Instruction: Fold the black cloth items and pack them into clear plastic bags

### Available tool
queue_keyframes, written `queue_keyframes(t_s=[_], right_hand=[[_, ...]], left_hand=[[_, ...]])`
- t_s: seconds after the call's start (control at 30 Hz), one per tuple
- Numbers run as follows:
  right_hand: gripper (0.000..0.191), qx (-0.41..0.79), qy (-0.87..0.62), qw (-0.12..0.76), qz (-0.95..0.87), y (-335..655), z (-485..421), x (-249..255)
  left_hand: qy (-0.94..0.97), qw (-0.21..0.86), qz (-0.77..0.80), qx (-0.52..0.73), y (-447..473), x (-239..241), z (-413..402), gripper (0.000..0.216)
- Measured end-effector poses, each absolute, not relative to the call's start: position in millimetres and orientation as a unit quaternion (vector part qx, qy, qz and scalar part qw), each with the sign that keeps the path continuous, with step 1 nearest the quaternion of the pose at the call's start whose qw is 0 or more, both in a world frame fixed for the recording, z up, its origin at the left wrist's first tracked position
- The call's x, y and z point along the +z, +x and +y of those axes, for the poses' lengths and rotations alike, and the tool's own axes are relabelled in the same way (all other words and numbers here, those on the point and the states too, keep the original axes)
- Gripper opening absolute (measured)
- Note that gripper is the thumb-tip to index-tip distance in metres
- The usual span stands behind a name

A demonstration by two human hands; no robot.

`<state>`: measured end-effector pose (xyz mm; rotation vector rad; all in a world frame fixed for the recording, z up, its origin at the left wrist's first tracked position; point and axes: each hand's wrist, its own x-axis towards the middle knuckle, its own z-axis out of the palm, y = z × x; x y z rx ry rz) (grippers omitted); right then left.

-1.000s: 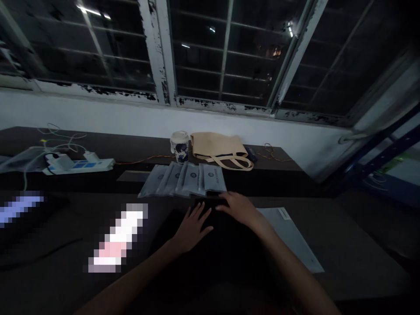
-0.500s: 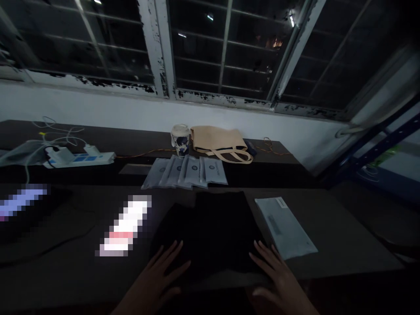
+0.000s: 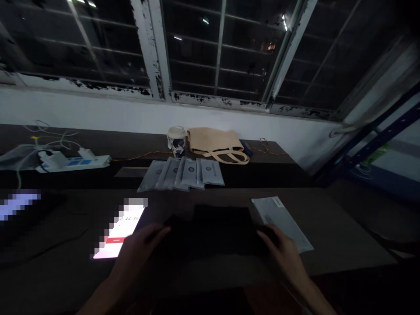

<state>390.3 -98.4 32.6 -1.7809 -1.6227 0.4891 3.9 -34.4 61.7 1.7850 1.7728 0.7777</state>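
A black cloth point(image 3: 216, 232) lies on the dark table in front of me, its details lost in the dim light. My left hand point(image 3: 141, 240) pinches its left edge, thumb and fingers pressed together. At the opposite edge, my right hand point(image 3: 282, 245) grips the cloth between thumb and fingers. Beside my right hand rests a flat, pale plastic packet point(image 3: 278, 216) with a small white label. A lit phone point(image 3: 126, 227) showing a timer lies just beyond my left wrist.
Several grey packets point(image 3: 188, 173) overlap behind the cloth. Farther back stand a patterned cup point(image 3: 177, 142) and a beige tote bag point(image 3: 213, 140). A white power strip point(image 3: 75, 162) with plugs and cables is at the left. A blue metal frame point(image 3: 367, 131) stands at the right.
My hands went from lying spread on the cloth to pinching its two sides. The cloth's outline has become shorter from front to back and wider. The view has shifted slightly.
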Motion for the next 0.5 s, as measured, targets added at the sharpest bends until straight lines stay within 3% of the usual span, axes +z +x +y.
queue_keyframes(t_s=[0.2, 0.5], right_hand=[[0.037, 0.103, -0.789, 0.204, -0.571, 358.8, -3.5, 32.7], [0.033, 0.028, -0.812, 0.143, -0.565, 343.4, 6.1, 10.3]], left_hand=[[0.638, 0.304, 0.660, 0.254, 13.4, 58.8, 40.7, 0.047], [0.650, 0.197, 0.679, 0.279, -2.3, 42.1, 31.9, 0.028]])
